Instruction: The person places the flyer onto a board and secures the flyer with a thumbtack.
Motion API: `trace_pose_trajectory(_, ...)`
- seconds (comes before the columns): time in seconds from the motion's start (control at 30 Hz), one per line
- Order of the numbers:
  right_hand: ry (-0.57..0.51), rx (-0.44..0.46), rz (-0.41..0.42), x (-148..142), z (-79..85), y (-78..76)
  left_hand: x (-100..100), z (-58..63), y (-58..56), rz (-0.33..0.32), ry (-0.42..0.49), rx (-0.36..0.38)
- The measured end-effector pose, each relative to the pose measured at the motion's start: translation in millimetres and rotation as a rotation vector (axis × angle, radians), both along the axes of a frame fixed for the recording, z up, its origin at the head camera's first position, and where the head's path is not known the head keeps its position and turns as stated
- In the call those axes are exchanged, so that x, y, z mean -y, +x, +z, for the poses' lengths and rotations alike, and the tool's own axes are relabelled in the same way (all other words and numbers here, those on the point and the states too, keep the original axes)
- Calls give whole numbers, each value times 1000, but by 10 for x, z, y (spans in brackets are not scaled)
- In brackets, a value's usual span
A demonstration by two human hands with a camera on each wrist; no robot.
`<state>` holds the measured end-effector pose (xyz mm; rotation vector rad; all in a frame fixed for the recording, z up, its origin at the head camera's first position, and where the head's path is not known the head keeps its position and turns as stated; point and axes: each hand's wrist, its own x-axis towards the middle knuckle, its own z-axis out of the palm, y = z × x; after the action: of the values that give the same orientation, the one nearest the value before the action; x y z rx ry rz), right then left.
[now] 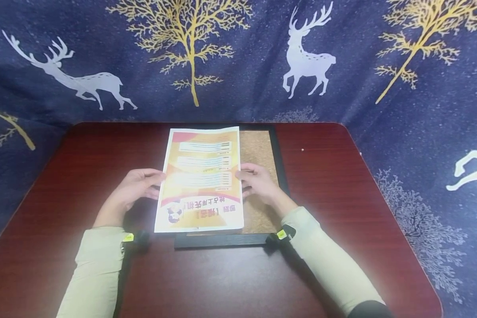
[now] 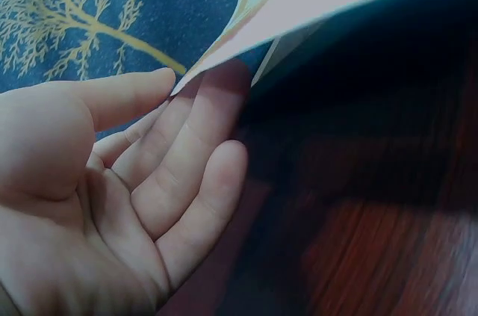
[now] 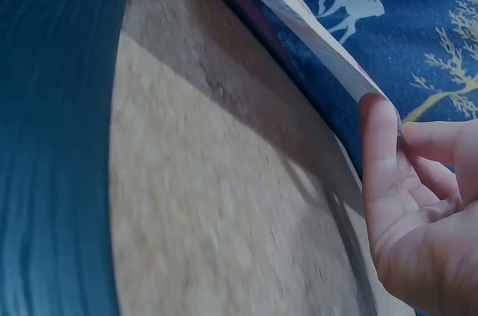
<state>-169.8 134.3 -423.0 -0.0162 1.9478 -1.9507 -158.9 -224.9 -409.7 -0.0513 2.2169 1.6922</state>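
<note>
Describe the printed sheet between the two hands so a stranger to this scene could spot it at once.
On the dark red table lies a black-framed cork board. Over the board's left part sits the printed sheet, held at its side edges by the left hand and right hand. It is the only bright thing there: glossy orange and yellow with white text bands and a pink strip near the bottom.

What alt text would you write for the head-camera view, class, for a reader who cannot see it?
A person's left hand and right hand hold the side edges of a glossy orange and yellow printed poster over a black-framed cork board lying on a dark red wooden table. Behind hangs a navy cloth with white deer and gold trees.
</note>
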Motion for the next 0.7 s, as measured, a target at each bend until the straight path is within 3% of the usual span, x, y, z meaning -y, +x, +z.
trace_pose_trajectory(0.7,67,-7,-112,-446,-13,13,-463,-33,-132,-52,30,-20)
